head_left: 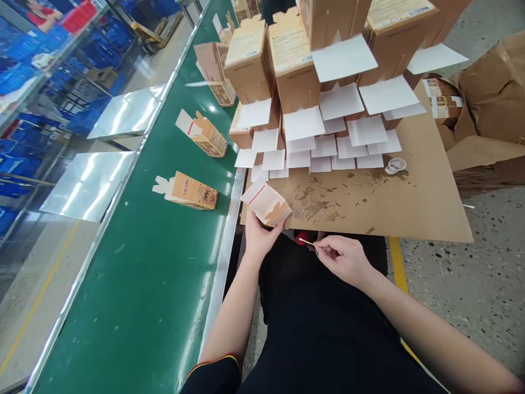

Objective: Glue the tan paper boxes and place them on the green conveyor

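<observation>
My left hand [260, 236] is closed round a small brown carton [271, 208] near the front edge of the cardboard-topped table. The carton's white flap, marked with a red line, stands open on its upper left. To the right, my right hand [342, 257] pinches a cotton swab [306, 241] between thumb and fingers. Its white tip points left toward the carton, apart from it. Behind the carton, many brown cartons [297, 90] are stacked, with white flaps [304, 123] sticking out toward me.
On the left runs a green conveyor belt [164, 273] bearing several open cartons [194, 191]. A small clear dish [395, 166] sits beside wet spots on the cardboard sheet [426, 202]. A large brown paper sack [492, 93] with packs inside stands at right. Blue bins [16, 137] fill the far left.
</observation>
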A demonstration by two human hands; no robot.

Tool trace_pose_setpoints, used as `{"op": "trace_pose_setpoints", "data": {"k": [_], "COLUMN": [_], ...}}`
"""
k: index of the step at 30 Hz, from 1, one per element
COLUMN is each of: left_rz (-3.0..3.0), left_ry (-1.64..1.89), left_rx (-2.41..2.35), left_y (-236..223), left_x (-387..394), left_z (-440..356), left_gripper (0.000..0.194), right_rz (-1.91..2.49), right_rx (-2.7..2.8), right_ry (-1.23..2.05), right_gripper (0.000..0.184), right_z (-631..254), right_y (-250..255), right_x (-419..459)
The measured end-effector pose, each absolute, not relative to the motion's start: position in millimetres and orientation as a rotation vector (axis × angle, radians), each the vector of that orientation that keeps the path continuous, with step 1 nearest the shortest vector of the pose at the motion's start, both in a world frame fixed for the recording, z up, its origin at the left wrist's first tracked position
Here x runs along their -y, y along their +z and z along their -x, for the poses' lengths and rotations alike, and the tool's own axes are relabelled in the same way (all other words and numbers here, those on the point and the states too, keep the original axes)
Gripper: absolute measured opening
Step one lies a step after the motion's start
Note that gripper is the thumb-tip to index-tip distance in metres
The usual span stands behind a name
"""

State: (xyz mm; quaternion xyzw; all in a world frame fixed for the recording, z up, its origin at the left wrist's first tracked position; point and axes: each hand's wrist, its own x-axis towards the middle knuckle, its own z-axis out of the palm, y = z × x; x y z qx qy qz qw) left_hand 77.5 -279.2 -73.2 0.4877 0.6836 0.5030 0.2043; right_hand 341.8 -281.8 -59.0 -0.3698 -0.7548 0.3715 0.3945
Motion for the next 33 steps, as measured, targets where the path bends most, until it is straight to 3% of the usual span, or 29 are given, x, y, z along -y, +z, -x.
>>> {"op": "trace_pose_setpoints", "data": {"k": [4,8,10,15,18,20,23,27,33], "left_rz": [-1.064,-0.850,-0.780,-0.648,-0.962,-1.307,-1.497,-1.216,-0.836], "left_ry": [1.607,1.840,1.850,1.611,1.806,2.071,2.283,2.146,1.389], "left_rx": [-2.021,-2.219,-2.288,-2.458,-2.716,-2.669,-2.252,-1.790,-1.999], "left_y": [-55.2,-38.0,-38.1,-50.0,-38.3,-19.0,18.7,63.4,80.6], "left_x": [302.8,337.7,350.4,374.2,384.2,375.0,316.7,176.6,35.6], "left_z": [-26.3,52.5,81.5,102.2,92.3,78.9,53.5,32.6,16.2], "left_gripper": [0.085,0.120,0.127,0.111,0.100,0.080,0.051,0.032,0.047], "right_rz": [0.995,1.118,1.154,1.205,1.246,1.285,1.330,1.256,1.208], "right_rx": [1.867,1.782,1.746,1.694,1.667,1.642,1.606,1.633,1.626], "right_ry": [0.893,0.831,0.827,0.816,0.753,0.709,0.662,0.657,0.634], "right_gripper": [0.021,0.020,0.020,0.026,0.028,0.028,0.032,0.032,0.029], "right_z": [-355.5,-371.7,-374.2,-380.4,-395.5,-406.1,-412.0,-398.2,-396.3], "right_y": [-56.3,-55.6,-56.2,-56.2,-56.6,-57.0,-54.8,-45.2,-42.9], "right_x": [277.4,270.7,266.1,256.9,255.2,253.8,248.1,240.6,248.9]}}
